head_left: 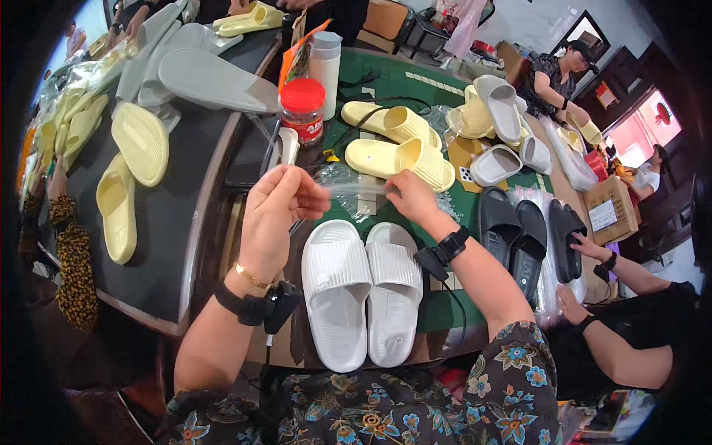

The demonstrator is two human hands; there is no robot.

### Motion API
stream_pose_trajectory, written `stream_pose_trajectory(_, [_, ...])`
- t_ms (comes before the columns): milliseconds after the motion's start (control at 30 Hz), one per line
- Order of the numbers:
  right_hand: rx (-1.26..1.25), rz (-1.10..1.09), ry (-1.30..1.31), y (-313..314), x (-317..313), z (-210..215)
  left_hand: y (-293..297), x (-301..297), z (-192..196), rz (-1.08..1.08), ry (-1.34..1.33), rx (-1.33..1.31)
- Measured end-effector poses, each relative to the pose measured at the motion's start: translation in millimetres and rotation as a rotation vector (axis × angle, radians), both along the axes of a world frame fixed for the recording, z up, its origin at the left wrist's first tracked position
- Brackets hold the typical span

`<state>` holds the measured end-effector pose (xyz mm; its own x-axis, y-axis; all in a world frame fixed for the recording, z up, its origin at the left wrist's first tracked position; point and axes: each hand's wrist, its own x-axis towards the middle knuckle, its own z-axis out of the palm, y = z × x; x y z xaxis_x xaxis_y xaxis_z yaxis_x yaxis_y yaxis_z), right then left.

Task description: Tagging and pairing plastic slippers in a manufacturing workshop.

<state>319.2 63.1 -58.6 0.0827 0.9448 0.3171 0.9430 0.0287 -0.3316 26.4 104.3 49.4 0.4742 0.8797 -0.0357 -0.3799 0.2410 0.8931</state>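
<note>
Stretching a clear plastic bag (354, 189) taut between left hand (278, 215) and right hand (410, 196), both pinched shut on its ends, above the white slippers (361, 289) on the desk (415, 311); could tear or slip if tugged harder. Crowded close behind by a red-lidded jar (302, 111), yellow slippers (400, 144) and a black cable (371, 119), easily snagged or knocked.

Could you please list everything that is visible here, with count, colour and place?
white slides: 2, white, side by side before the person
clear plastic bag: 1, clear, stretched between both hands
yellow slides: 2, pale yellow, on the green mat beyond the hands
black slides: 3, black, at right
jar: 1, red lid, centre
grey insoles: several, grey, on the dark table at left
cardboard box: 1, brown, far right
left hand: pinching the bag
right hand: pinching the bag
</note>
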Motion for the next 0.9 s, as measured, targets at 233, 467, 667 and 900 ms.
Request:
stream_pose_trajectory(233, [-0.184,-0.023,-0.028,-1.5,3.2,4.3,25.5,-30.9,-4.5,0.306,0.02,0.267])
stream_pose_trajectory(467, [-0.208,0.051,0.076,-3.3,15.6,5.9,5.2,-84.5,38.0,0.303,-0.393,0.073])
stream_pose_trajectory(667, [0.136,-0.104,0.72,-34.6,-14.0,91.8,-35.9,-81.2,39.5,0.208,-0.29,0.015])
stream_pose_trajectory(900, [-0.365,0.189,0.656,-132.0,-122.1,118.6,-76.9,-46.5,17.2,0.018,-0.151,-0.099])
